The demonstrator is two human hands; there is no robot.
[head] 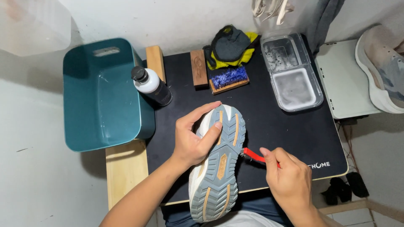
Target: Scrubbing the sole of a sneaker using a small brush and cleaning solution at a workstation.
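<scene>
A sneaker (219, 168) lies sole up over the black mat (273, 126), its grey tread with tan strips facing me and its heel over the near edge. My left hand (194, 136) grips its left side near the toe, thumb across the sole. My right hand (288, 180) holds a small red-handled brush (252, 155), whose bristle head touches the sole's right edge at the middle.
A teal plastic tub (101, 96) sits at the left, a white bottle with a black cap (151, 86) beside it. Wooden brushes (229, 79), a dark and yellow cloth (230, 48) and a clear two-part tray (290, 71) line the mat's far side. Another shoe (385, 69) rests at right.
</scene>
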